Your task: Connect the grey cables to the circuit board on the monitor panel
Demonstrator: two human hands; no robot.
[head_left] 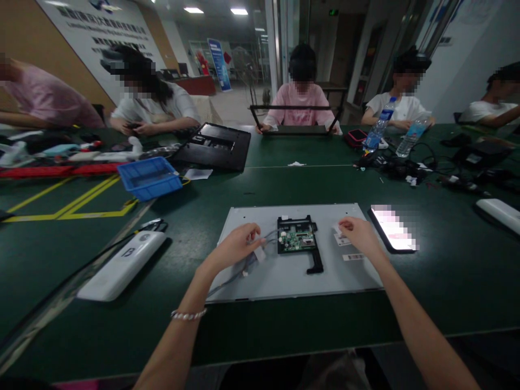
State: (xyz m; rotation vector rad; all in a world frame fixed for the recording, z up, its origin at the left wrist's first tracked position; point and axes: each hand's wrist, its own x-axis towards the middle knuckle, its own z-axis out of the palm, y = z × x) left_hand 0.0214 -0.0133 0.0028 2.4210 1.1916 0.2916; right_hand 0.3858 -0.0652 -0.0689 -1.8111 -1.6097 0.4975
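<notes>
A metal-backed display panel [284, 276] lies flat on the table in front of me. On its middle sits a green circuit board [298, 240] in a black plastic bracket [314, 260]. My left hand [238, 244] is over the panel's left part, its fingers curled on grey cables [270, 238] that run to the board's left side. A white tag [259, 253] hangs by those fingers. At the panel's right side, my right hand [359, 234] pinches a small white piece, perhaps a sticker [337, 229]. Printed labels [352, 257] are stuck just below it.
A phone [393, 230] lies right of the panel; a white power bank [124, 265] with a cable lies left. Further off are a blue bin [150, 179], a black monitor casing [215, 146], bottles [379, 125] and tangled cables [406, 162]. Several people sit across the table.
</notes>
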